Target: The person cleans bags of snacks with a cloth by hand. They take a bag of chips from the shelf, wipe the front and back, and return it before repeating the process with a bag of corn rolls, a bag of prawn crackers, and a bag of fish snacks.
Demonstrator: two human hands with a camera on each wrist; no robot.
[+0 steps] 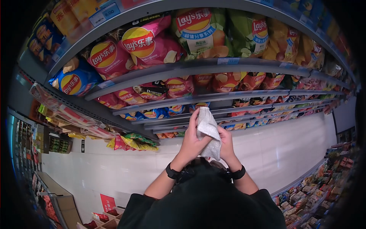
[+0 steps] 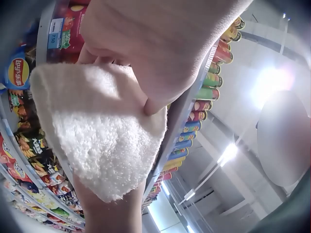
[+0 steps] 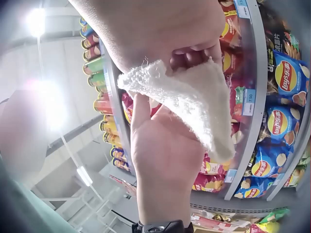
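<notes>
White cloth (image 1: 208, 131) pinched between left hand (image 1: 192, 143) and right hand (image 1: 227, 145), fingertips hidden.

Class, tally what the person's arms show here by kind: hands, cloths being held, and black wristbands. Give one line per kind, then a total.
Hands: 2, left hand and right hand
Cloths: 1, white cloth held by both hands
Wristbands: 2, left wristband and right wristband
Total: 5
</notes>
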